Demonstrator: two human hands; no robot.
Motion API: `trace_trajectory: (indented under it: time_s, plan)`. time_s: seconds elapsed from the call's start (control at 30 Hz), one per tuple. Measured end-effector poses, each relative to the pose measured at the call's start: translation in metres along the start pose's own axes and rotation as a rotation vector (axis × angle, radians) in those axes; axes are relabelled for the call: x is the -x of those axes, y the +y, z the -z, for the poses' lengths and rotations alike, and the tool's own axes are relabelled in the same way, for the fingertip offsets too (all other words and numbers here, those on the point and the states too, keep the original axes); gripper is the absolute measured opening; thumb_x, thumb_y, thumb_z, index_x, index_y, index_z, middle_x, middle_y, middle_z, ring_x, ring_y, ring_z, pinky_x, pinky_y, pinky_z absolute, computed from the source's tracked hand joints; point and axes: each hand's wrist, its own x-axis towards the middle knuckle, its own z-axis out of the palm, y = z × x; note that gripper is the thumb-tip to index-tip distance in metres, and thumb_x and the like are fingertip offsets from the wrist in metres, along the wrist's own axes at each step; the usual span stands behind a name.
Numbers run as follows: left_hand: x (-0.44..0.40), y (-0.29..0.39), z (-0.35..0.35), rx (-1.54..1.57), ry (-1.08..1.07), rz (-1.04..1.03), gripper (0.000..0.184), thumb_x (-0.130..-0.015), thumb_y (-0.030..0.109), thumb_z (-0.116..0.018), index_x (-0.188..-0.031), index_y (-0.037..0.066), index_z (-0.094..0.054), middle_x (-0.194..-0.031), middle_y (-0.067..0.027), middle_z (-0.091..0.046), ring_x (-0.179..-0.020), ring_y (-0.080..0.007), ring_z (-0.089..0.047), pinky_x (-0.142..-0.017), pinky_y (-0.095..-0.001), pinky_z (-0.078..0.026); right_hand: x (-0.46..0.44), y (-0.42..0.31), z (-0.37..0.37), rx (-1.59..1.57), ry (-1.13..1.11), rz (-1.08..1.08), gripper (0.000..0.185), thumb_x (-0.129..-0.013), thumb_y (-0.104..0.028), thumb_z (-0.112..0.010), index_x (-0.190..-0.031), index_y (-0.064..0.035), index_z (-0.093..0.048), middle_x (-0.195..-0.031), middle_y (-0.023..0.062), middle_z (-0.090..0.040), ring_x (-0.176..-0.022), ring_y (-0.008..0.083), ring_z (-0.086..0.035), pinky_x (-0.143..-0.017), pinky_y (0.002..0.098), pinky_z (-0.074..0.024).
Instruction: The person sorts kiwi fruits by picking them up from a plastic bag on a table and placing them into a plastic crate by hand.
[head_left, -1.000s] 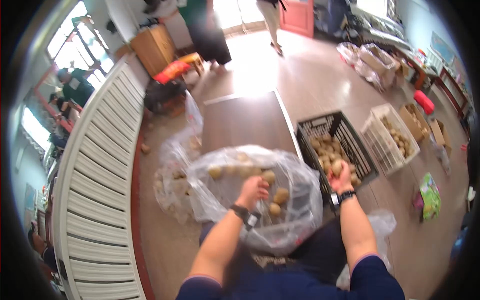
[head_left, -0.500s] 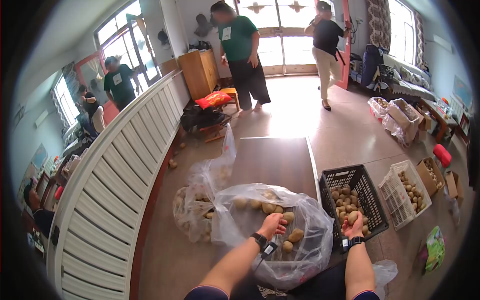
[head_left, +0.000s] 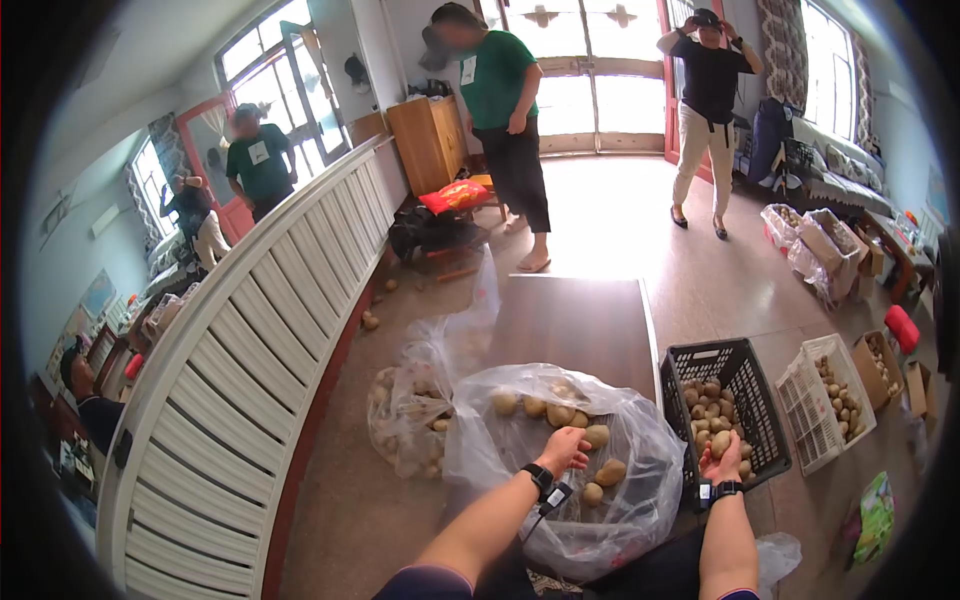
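My right hand (head_left: 721, 470) is closed around a potato (head_left: 721, 444) over the near end of a black plastic crate (head_left: 741, 362). More potatoes (head_left: 712, 402) lie in that crate. Above the mouth of a clear plastic bag (head_left: 640, 440), my left hand (head_left: 566, 452) has loosely bent fingers, with nothing visible in them. Close by it, several potatoes (head_left: 610, 472) rest inside the bag. Another clear bag (head_left: 405, 385) with potatoes sits to its left. Both wrists wear dark bands.
A brown board (head_left: 570, 325) lies beyond the bag. On the right stand a white crate (head_left: 800, 400) and a cardboard box (head_left: 872, 375) with potatoes. A white slatted railing (head_left: 270, 350) runs along the left. Two people (head_left: 505, 110) stand near the doorway.
The view has shifted, moving the scene slightly rightward. My right hand still holds the potato at the black crate. The person in black by the door has raised both hands to the head.
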Motion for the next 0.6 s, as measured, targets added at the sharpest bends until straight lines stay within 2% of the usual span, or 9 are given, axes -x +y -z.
trace_trajectory:
  time_s: [0.13, 0.3, 0.37, 0.47, 0.5, 0.6]
  plan:
    - [-0.005, 0.001, 0.0, -0.003, 0.002, 0.006, 0.031, -0.095, 0.033, -0.051, -0.111, 0.006, -0.051, -0.094, -0.0092, -0.06, -0.059, -0.0181, -0.059, -0.052, -0.0345, -0.053, -0.002, -0.002, 0.001, 0.009, 0.014, 0.005, 0.058, -0.081, -0.068, -0.056, -0.095, -0.0125, -0.057, -0.074, 0.0001, -0.061, -0.055, 0.0132, -0.055, -0.047, 0.0267, -0.0434]
    - [-0.004, -0.002, -0.001, -0.013, -0.005, 0.008, 0.032, -0.096, 0.032, -0.051, -0.115, 0.006, -0.05, -0.096, -0.0102, -0.06, -0.061, -0.0187, -0.06, -0.055, -0.0354, -0.054, -0.019, 0.003, 0.011, 0.071, 0.033, 0.008, 0.063, -0.078, -0.074, -0.055, -0.077, -0.0107, -0.059, -0.067, -0.0014, -0.06, -0.051, 0.0124, -0.053, -0.046, 0.0253, -0.0433]
    - [-0.001, 0.003, -0.003, -0.02, -0.01, 0.008, 0.033, -0.097, 0.031, -0.051, -0.118, 0.006, -0.049, -0.098, -0.0106, -0.059, -0.063, -0.019, -0.06, -0.058, -0.0364, -0.054, -0.013, 0.002, 0.001, 0.08, 0.051, 0.041, 0.064, -0.078, -0.074, -0.055, -0.075, -0.0103, -0.059, -0.066, -0.0011, -0.06, -0.05, 0.0124, -0.053, -0.046, 0.0253, -0.0432]
    - [-0.002, 0.002, -0.002, -0.022, -0.016, 0.006, 0.033, -0.096, 0.031, -0.052, -0.117, 0.006, -0.05, -0.098, -0.0109, -0.059, -0.063, -0.0189, -0.06, -0.058, -0.0361, -0.054, -0.015, 0.002, 0.007, 0.081, -0.021, 0.015, 0.064, -0.078, -0.074, -0.056, -0.077, -0.01, -0.06, -0.066, -0.0012, -0.058, -0.053, 0.0121, -0.053, -0.046, 0.025, -0.0424]
    - [-0.004, -0.002, -0.003, -0.002, 0.003, -0.014, 0.034, -0.095, 0.031, -0.052, -0.116, 0.004, -0.052, -0.095, -0.0101, -0.06, -0.06, -0.0181, -0.06, -0.053, -0.0336, -0.054, -0.014, 0.006, 0.013, 0.091, -0.019, 0.017, 0.063, -0.079, -0.073, -0.056, -0.084, -0.0106, -0.059, -0.069, -0.0002, -0.059, -0.054, 0.0124, -0.054, -0.047, 0.025, -0.0429]
    - [-0.004, -0.001, -0.004, -0.02, -0.007, -0.01, 0.034, -0.095, 0.03, -0.051, -0.116, 0.004, -0.052, -0.096, -0.0103, -0.06, -0.06, -0.0177, -0.06, -0.053, -0.0337, -0.054, -0.014, 0.004, 0.01, 0.088, -0.037, 0.054, 0.062, -0.08, -0.073, -0.056, -0.09, -0.0111, -0.058, -0.072, 0.0011, -0.061, -0.054, 0.0129, -0.054, -0.047, 0.0257, -0.0436]
